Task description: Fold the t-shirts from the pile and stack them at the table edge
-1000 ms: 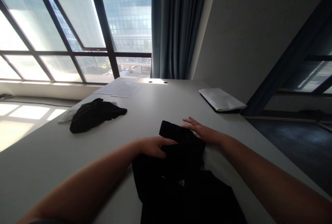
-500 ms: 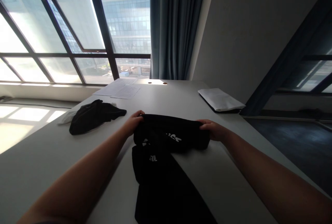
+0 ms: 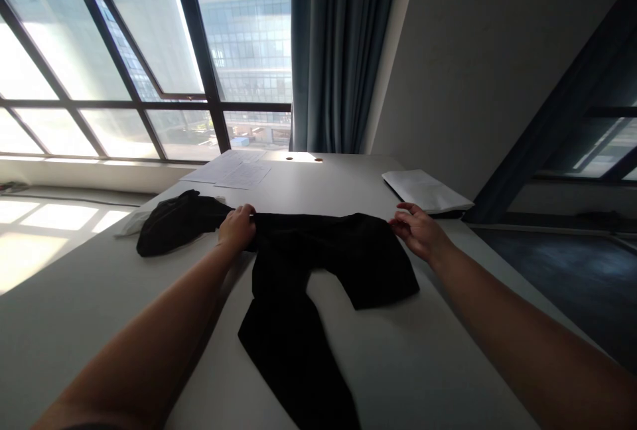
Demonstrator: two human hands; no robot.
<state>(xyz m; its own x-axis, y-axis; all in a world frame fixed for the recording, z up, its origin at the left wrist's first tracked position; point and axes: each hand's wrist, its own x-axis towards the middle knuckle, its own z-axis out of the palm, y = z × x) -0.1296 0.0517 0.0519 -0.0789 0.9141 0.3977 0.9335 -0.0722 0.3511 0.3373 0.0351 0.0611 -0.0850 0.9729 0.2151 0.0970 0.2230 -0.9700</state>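
A black garment that looks like a pair of trousers (image 3: 293,290) lies across the table in front of me. One leg-like part runs down toward me, and a shorter part bends off to the right. At its upper left corner, my left hand (image 3: 237,227) is closed on the top edge. My right hand (image 3: 415,231) is at the upper right corner, its fingers apart and the fingertips at the cloth's edge. No white print shows on the side facing up.
A dark cloth (image 3: 176,221) is bunched over a white one (image 3: 130,224) to the left. Paper sheets (image 3: 239,174) lie at the far left of the white table (image 3: 328,181). A white stack or folder (image 3: 428,191) sits at the far right. Behind are a window and a blue curtain (image 3: 343,52).
The garment has been turned and spread, hiding its white lettering, and a short part now extends right. My left hand moved left; my right hand moved slightly up and right, its fingers parting.
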